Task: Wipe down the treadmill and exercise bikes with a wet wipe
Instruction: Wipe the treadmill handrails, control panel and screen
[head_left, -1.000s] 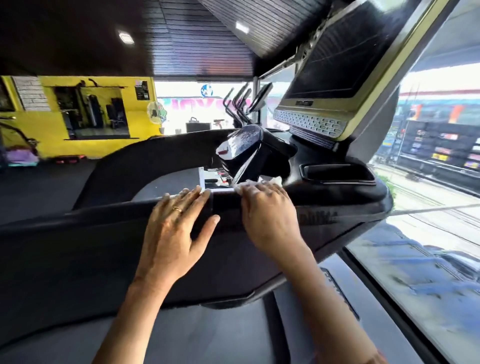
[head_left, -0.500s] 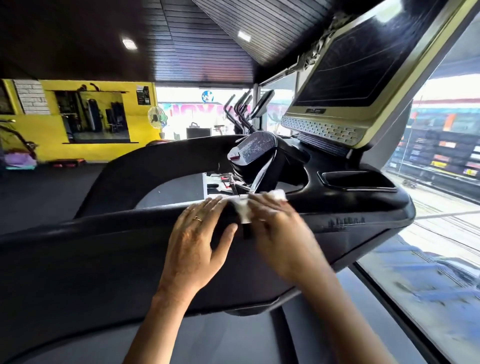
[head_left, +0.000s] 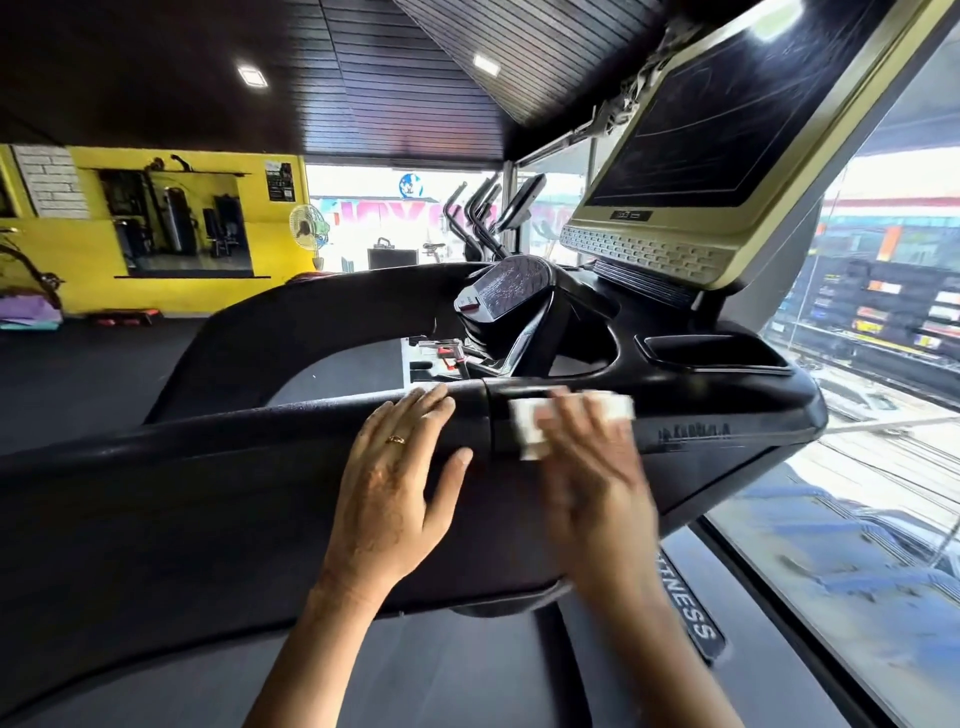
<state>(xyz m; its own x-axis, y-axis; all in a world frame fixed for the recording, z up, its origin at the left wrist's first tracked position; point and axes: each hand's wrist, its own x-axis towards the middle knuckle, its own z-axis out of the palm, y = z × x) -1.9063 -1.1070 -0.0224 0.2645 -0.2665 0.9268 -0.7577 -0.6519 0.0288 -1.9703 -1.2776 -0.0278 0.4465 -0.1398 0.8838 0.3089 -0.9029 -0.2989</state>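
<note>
**Two hands on the treadmill bar, wipe under the right**

Black padded front bar (head_left: 234, 436) of the treadmill (head_left: 156, 530) across the whole view, with a glossy console shelf beyond the fingertips. Dark screen (head_left: 691, 140) above and right of the right hand (head_left: 597, 467). Yellow wall (head_left: 270, 249) far off past the left hand (head_left: 395, 483), window glass (head_left: 857, 519) out to the right.

Left hand lying flat on the bar, fingers straight, ring (head_left: 396, 439) on one, gripping nothing. Right hand blurred, fingers laid out straight, pressing a white wet wipe (head_left: 527, 423) against the bar's face just right of the seam.

Against half a second ago: hands no longer almost touching, right hand and wipe slid rightward, left hand unmoved on the bar.

More bar open right of the right hand, up to the rounded console corner. Cup tray (head_left: 711, 358) just beyond its fingertips. Grey belt (head_left: 441, 675) below both wrists.
</note>
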